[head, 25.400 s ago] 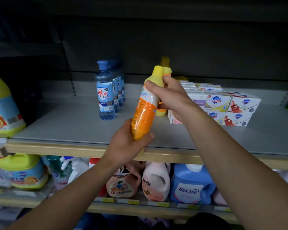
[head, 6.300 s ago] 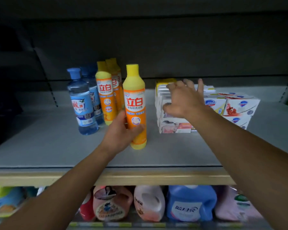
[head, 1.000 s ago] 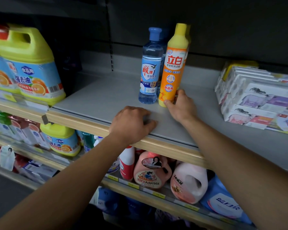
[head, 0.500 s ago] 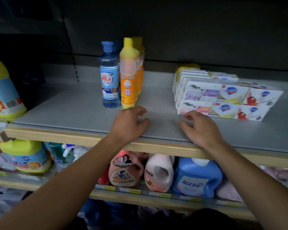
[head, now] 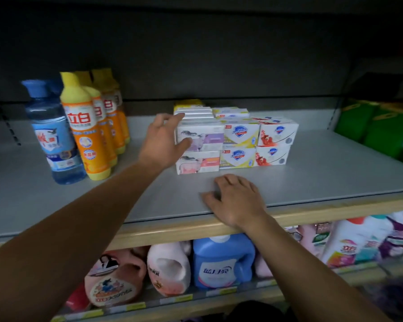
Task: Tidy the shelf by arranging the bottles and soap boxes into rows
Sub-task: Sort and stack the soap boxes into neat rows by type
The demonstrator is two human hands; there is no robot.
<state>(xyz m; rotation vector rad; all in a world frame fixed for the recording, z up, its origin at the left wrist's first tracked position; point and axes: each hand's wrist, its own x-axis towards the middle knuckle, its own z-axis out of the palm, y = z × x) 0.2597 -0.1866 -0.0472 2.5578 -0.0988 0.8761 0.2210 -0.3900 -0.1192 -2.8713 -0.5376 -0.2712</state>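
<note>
The soap boxes (head: 233,138) sit mid-shelf, stacked two high in three columns running back toward the wall: purple and pink ones on the left, yellow in the middle, red on the right. My left hand (head: 163,140) is flat against the left face of that stack, fingers straight along the top box and thumb across its front, nothing pinched. I'd say it's there to nudge the columns square. My right hand (head: 235,201) rests loosely spread on the shelf (head: 335,173) near its front lip, holding nothing, probably just bracing me while I lean in. Off to the left, well apart from the soap, the orange dish soap bottles (head: 91,133) line up front to back, with the blue-capped clear bottles (head: 54,140) just beside them. Detergent jugs (head: 221,263) sit on the shelf below, green packs (head: 377,126) far right.
</note>
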